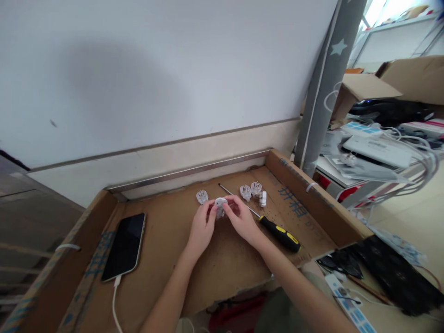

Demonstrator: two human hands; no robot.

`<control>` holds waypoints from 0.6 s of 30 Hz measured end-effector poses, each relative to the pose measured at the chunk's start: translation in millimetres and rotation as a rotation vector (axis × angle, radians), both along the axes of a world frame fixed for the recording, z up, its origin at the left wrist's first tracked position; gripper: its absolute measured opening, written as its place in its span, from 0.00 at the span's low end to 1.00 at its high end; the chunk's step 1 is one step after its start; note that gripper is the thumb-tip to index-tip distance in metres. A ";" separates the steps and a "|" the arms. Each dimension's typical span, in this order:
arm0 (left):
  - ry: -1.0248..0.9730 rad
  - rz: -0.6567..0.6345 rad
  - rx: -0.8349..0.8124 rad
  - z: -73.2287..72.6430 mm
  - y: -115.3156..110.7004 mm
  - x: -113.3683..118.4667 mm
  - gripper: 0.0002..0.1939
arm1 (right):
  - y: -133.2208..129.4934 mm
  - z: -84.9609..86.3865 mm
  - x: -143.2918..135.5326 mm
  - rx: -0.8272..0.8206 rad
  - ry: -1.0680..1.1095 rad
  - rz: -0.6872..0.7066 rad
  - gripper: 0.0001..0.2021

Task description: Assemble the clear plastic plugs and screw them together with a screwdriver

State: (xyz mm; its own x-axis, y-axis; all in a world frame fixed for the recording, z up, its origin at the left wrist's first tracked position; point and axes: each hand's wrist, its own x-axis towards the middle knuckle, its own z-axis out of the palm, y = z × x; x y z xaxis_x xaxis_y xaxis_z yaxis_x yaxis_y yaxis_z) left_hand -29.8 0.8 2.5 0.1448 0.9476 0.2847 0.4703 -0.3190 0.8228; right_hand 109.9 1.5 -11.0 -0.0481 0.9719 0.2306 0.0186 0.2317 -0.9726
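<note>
Between the fingertips of my left hand (203, 226) and my right hand (242, 222) is a clear plastic power plug (219, 206) with a white edge. Both hands are closed on it, thumbs on the near side, just above the cardboard. Another clear plug (202, 197) lies just beyond my left hand. Past my right hand sit more loose plugs (245, 192), one of them on its side (262, 199). A screwdriver (280, 234) with a black and yellow handle lies beside my right wrist, its shaft passing partly behind that hand.
A cardboard tray (156, 259) with raised sides forms the work surface. On its left lies a phone (125, 247) with a white cable. A grey post (321, 88) rises at the right. Beyond are cables, boxes and a power strip (350, 303).
</note>
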 end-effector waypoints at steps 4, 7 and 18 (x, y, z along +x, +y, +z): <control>-0.002 -0.002 0.024 1.1 -1.2 0.0 0.15 | -1.2 1.5 -0.8 0.048 -0.044 -0.007 0.19; -0.015 -0.022 0.034 0.0 -1.2 1.1 0.15 | -1.5 2.4 0.2 0.095 -0.117 -0.046 0.19; -0.182 0.293 0.148 -5.0 13.0 -14.5 0.18 | -53.6 17.0 37.5 0.210 -0.638 -0.416 0.17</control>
State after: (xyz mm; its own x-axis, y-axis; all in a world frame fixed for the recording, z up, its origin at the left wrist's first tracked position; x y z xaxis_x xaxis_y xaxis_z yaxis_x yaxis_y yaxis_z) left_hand -44.3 13.8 -2.5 -0.1917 0.8883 0.4174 0.4095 -0.3141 0.8566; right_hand 147.4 -52.1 6.0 0.1249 0.8783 0.4615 0.6838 0.2608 -0.6815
